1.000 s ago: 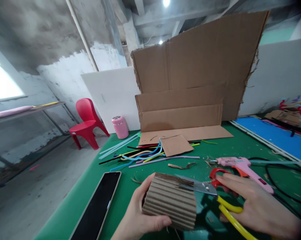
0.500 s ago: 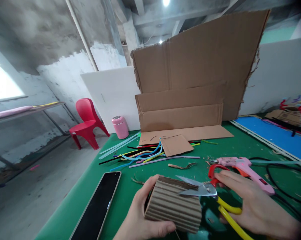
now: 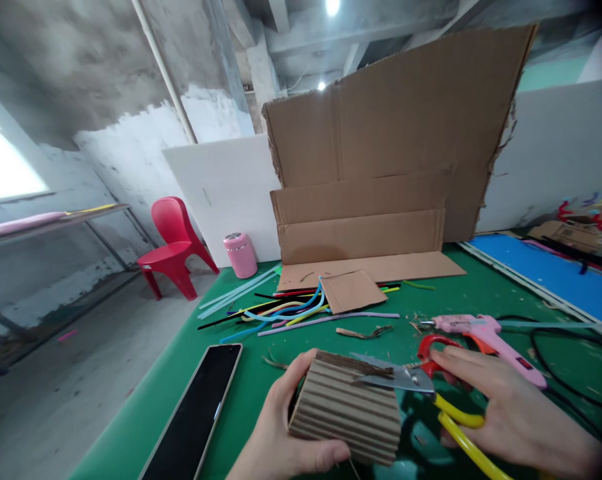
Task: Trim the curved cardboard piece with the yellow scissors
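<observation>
On the green table [image 3: 473, 293], left hand [image 3: 275, 433] clasps cardboard [image 3: 345, 410]; right hand [image 3: 511, 413] grips scissors [image 3: 405, 379], now slightly narrower.

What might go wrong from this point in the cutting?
1. The scissors in the right hand bite into the top edge of the corrugated cardboard piece, which the left hand holds close beside the cut; a slip could nick a finger.
2. The glue gun lies just beyond the right hand; if hot, knuckles might brush it.
3. The phone lies near the edge of the table; a nudge might push it off.
</observation>
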The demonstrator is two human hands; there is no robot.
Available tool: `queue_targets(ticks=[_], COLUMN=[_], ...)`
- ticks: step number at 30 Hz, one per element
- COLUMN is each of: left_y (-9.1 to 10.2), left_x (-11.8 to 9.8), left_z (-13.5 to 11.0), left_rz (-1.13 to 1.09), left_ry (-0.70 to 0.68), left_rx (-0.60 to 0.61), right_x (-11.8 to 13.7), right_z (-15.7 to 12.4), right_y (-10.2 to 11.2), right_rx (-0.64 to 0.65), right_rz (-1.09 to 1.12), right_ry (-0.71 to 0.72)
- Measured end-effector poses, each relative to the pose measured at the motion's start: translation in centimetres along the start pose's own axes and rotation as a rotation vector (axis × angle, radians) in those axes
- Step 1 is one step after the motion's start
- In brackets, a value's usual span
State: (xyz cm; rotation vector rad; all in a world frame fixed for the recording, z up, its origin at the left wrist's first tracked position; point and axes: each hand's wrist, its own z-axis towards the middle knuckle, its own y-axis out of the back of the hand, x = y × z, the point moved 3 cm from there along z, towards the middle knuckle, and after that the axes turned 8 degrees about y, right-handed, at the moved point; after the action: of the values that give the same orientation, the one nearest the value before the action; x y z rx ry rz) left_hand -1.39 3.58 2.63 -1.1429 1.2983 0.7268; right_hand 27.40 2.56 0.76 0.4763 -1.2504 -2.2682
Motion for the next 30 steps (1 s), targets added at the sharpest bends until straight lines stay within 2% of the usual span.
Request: queue_targets(ticks=[6, 12, 16, 26, 30], left_y=[0.5, 0.5, 0.0, -0.4, -0.4], left_x=[0.5, 0.3, -0.2, -0.2, -0.2], left_z=[-0.1, -0.1, -0.1, -0.1, -0.1], left_rz=[0.03, 0.076, 0.166, 0.108, 0.07], left_ry=[0.007, -0.018, -0.03, -0.051, -0.075], left_rx=[-0.076, -0.064, -0.027, 0.037, 0.019], right_x=[-0.3, -0.2, 0.3, 0.4, 0.5], right_z=[0.0, -0.1, 0.1, 0.3, 0.3], right_y=[0.0, -0.7, -0.5, -0.1, -0.1], right_rx=[-0.05, -0.006, 0.001, -0.029, -0.038], right_rz=[0.085, 0.032, 0.0, -0.015, -0.027], right_ry=[-0.018, -0.002, -0.046, 0.04, 0.094])
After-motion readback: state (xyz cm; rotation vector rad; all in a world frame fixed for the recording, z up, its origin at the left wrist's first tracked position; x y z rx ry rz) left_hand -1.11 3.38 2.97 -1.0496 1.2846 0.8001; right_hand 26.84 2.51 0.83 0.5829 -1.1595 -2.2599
